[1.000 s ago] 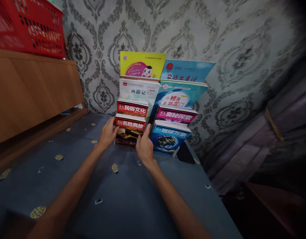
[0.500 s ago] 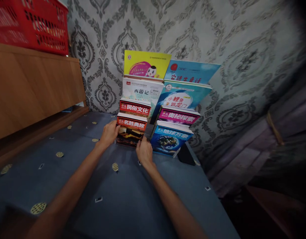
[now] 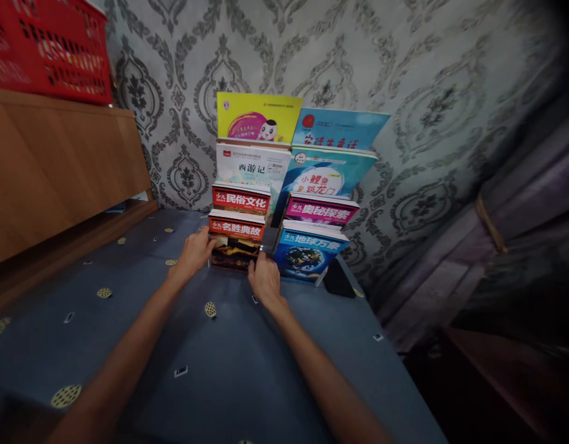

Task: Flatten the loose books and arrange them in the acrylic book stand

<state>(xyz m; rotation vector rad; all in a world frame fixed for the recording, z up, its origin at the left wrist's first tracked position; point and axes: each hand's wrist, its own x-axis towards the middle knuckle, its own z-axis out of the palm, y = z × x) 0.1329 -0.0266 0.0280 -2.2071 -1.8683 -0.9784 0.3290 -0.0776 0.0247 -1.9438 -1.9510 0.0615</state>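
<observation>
My left hand [image 3: 196, 251] is closed at the left edge of a small thick book [image 3: 236, 246] with a red title band and a dark cover picture. At that book's lower right corner my right hand [image 3: 265, 279] is closed too, its fingertips partly hidden. Behind this book stand another red-banded book [image 3: 240, 200], a pale book [image 3: 252, 166] and a yellow book [image 3: 261, 116], rising in steps. To the right is a second column: a blue globe book [image 3: 307, 254], a purple-banded book [image 3: 319, 211], a teal book [image 3: 331, 172] and a blue book [image 3: 342, 126].
A grey stand part [image 3: 268, 240] shows between the columns. A black flat object [image 3: 339, 280] lies beside the globe book. At left, a wooden cabinet [image 3: 66, 166] carries a red basket [image 3: 57, 55]. Patterned wallpaper rises behind; a curtain [image 3: 469, 240] hangs right.
The whole view has shifted, so the books and cabinet appear further left. Both hands keep their places at the front left book, with only slight finger movement.
</observation>
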